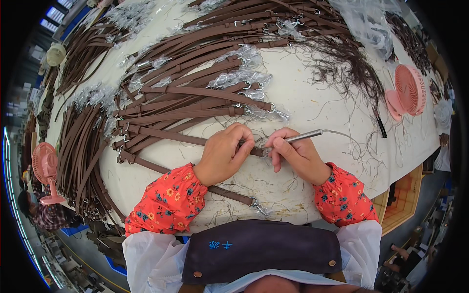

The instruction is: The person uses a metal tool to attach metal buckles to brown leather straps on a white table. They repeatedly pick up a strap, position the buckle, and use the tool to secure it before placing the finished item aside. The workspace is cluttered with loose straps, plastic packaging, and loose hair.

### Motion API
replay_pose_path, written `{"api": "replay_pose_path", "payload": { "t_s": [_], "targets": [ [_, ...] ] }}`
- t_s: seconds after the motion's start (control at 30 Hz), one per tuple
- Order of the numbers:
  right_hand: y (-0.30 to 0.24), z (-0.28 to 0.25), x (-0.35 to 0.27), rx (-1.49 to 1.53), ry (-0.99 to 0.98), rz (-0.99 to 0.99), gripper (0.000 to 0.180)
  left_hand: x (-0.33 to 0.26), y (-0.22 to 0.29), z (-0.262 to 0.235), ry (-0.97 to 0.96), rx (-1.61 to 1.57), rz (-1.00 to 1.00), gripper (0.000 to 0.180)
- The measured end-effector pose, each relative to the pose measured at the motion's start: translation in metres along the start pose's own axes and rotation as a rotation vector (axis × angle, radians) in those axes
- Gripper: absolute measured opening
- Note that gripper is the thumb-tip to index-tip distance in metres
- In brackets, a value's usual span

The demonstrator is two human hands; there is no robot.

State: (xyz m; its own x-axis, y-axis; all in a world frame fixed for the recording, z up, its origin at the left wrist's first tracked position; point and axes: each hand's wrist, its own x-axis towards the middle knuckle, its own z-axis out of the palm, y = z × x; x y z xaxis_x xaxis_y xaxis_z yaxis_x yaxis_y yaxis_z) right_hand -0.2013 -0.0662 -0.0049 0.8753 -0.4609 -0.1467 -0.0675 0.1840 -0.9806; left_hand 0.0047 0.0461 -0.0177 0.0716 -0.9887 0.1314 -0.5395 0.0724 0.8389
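My left hand [223, 155] is closed on a brown strap [168, 134], near its end, with the thumb and forefinger pinched together. The strap runs off to the left into the pile. In my right hand [300, 158] is a slim metal pen-shaped tool [305, 136] with a thin cable at its back end. Its tip points left at the strap's end, where clear plastic wraps the fitting; fingers partly hide the contact. Another brown strap [227, 194] passes under my left forearm and ends in a plastic-wrapped metal clasp [255, 202] near the table's front.
Many brown straps [195, 105] lie heaped across the white table [288, 195], with another bundle [80, 151] at left. Dark loose threads [342, 63] spread at the far right. Pink fans stand right [410, 90] and left [45, 163]. A yellow crate [403, 205] sits below the right edge.
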Motion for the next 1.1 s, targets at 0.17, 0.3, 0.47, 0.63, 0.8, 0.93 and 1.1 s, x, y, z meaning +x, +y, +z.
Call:
{"api": "replay_pose_path", "payload": {
  "t_s": [0.17,0.3,0.47,0.63,0.8,0.93,1.1],
  "targets": [
    [0.0,0.003,0.003,0.011,-0.013,-0.006,0.027,-0.006,-0.007,-0.001,0.102,-0.209,-0.12,0.004],
    [0.001,-0.001,-0.001,0.084,0.061,-0.109,0.024,0.007,-0.003,-0.001,0.243,-0.155,-0.035,0.01],
    [0.004,-0.007,0.009,-0.049,0.124,-0.341,0.027,0.008,0.016,-0.016,-0.194,0.264,0.217,0.019],
    [0.003,-0.016,0.008,-0.167,0.133,-0.626,0.027,-0.003,-0.013,-0.013,-0.37,0.127,0.119,0.015],
    [0.026,-0.011,0.029,-0.305,0.301,-0.827,0.034,0.004,-0.014,-0.024,-0.546,0.195,-0.192,0.021],
    [0.021,-0.01,0.026,-0.408,0.374,-0.907,0.033,-0.002,-0.043,-0.016,-0.407,0.119,-0.042,0.016],
    [0.021,-0.013,0.027,-0.429,0.363,-0.869,0.032,-0.002,0.015,-0.009,-0.511,0.28,-0.191,0.033]
  ]
}}
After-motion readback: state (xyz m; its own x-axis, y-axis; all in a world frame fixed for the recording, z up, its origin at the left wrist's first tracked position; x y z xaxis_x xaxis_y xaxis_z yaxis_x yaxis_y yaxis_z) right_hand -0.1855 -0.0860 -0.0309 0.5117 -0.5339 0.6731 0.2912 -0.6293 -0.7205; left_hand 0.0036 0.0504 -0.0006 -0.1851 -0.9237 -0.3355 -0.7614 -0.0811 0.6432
